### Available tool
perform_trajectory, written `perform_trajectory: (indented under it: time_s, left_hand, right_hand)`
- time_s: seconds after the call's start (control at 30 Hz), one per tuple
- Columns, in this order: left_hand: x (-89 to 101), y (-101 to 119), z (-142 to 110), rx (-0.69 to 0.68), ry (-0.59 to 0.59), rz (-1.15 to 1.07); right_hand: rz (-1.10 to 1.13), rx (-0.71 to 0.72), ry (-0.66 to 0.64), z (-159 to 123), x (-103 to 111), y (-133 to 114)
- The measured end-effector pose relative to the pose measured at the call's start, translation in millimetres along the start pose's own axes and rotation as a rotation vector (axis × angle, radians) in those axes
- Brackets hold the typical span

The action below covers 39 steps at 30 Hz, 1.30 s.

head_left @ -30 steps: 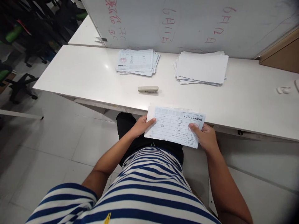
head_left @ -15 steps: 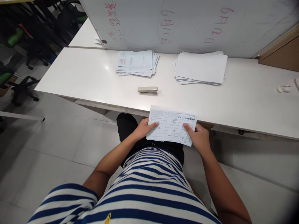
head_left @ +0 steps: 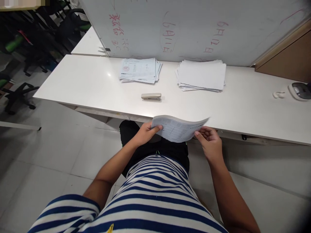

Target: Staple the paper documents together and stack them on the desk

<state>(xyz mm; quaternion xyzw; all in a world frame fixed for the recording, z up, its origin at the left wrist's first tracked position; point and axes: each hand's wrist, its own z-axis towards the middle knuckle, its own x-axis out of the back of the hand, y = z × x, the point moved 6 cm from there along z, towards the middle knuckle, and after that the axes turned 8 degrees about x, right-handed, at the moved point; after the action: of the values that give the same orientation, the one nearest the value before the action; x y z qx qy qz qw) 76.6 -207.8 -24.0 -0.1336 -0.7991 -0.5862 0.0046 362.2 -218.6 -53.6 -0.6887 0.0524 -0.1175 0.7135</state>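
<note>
Several printed paper sheets [head_left: 177, 129] are held over my lap at the table's front edge, their surface bent in a wave. My left hand [head_left: 146, 133] grips their left end, thumb on top and fingers beneath. At the right end, my right hand [head_left: 209, 140] pinches the sheets' edge between thumb and curled fingers, and the corner there curls upward. Beyond the sheets a beige stapler [head_left: 151, 96] lies on the white table [head_left: 97, 84], touched by neither hand.
A stack of printed forms [head_left: 138, 69] sits at the back left of the table, and a stack of blank-side-up paper [head_left: 201, 75] to its right. A whiteboard [head_left: 189, 29] stands behind them. Far right are a small white object [head_left: 278, 94] and a white-and-dark device [head_left: 300, 91].
The sheets, flat and slightly fanned at first, were squared together and are now bent into a curve. My right hand has shifted its hold at their right end. The view has turned slightly right.
</note>
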Motion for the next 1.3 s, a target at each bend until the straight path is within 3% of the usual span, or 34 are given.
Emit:
perform_trajectory:
  time_s: [0.13,0.23,0.43,0.6,0.8,1.07,1.2,1.3]
  left_hand:
    - [13.8,37,11,-0.163,0.121,0.096]
    - [13.4,59,36,-0.278,0.161,0.087]
    - [3.6,57,86,-0.323,0.155,-0.066]
    - [5.0,47,90,-0.259,0.12,-0.154]
    - [16.0,50,92,-0.252,0.094,-0.079]
    - [21.4,60,100,-0.25,0.04,0.058]
    - [15.6,67,98,-0.242,-0.003,0.097]
    - [9.8,67,100,-0.24,0.038,0.124]
  right_hand:
    - [-0.01,0.144,0.017,18,7,-39]
    - [-0.004,0.266,0.036,45,2,-58]
    - [-0.097,0.362,0.09,84,-23,-71]
    - [-0.122,0.347,0.078,91,-33,-63]
    - [0.018,0.301,-0.099,97,-37,-45]
    - [-0.017,0.297,-0.265,104,-35,-49]
    - [-0.081,0.24,-0.19,107,-35,-46]
    - [-0.145,0.23,-0.121,106,-40,-43]
